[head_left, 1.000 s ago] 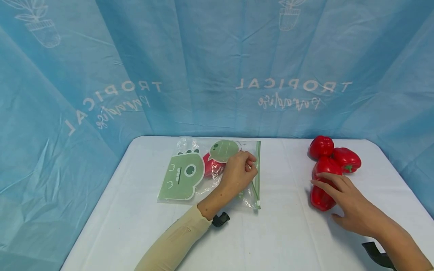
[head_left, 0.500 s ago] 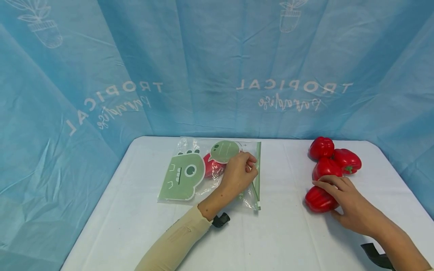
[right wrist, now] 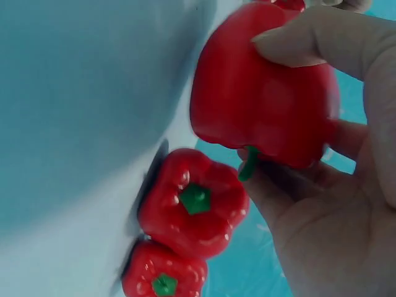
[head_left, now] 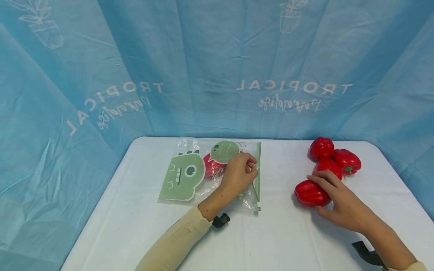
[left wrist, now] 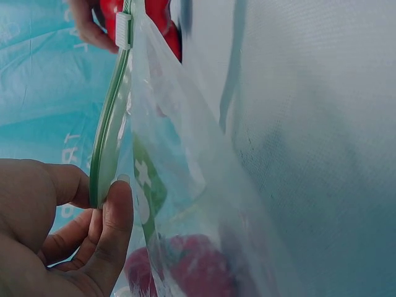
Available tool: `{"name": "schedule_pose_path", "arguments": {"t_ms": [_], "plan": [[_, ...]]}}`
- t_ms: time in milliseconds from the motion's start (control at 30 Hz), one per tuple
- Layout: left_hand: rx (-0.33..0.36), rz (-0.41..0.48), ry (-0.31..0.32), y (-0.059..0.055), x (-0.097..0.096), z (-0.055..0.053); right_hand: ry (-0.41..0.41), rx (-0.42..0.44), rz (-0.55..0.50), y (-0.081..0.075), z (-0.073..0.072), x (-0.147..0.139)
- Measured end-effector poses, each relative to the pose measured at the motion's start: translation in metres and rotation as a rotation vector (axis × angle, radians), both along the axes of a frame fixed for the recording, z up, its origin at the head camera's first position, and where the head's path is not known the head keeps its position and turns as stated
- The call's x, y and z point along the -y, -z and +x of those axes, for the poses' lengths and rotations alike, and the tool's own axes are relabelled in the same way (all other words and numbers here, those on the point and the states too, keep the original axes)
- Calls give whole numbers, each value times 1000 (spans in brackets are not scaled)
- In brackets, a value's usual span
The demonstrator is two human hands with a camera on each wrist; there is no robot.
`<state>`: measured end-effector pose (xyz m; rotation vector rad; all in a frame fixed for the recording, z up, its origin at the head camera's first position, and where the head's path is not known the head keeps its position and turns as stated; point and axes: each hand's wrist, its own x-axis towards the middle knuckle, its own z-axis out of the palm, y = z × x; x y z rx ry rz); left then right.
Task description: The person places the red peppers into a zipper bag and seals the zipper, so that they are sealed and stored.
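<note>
My left hand (head_left: 239,171) pinches the green zip edge of a clear zip bag (head_left: 210,194) between thumb and finger, which shows closely in the left wrist view. Through the plastic, printed with green cartoon shapes, a red bell pepper (head_left: 211,167) is visible. On the right, my right hand (head_left: 342,203) grips another red bell pepper (right wrist: 247,93) with the thumb on one side and fingers on the other; its green stem hangs toward the palm. Behind that hand sit three more red peppers, one (head_left: 327,167) partly covered by the fingers.
The bag and peppers lie on a white-covered table (head_left: 271,241). A blue printed curtain (head_left: 217,67) stands behind it and along the sides. A white slider (left wrist: 124,31) sits on the bag's zip. Black straps (head_left: 221,220) show at both wrists.
My right hand has closed on the nearest pepper and drawn it left, away from the others, turning it sideways. The left hand stays at the bag's edge.
</note>
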<state>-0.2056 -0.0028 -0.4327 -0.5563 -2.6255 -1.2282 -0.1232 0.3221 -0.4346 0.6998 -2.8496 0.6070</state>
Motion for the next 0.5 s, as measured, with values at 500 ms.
{"name": "schedule_pose_path", "arguments": {"t_ms": [500], "plan": [[2,-4,9,1,-1,0,9,-79,-135,13,-17,25]]}}
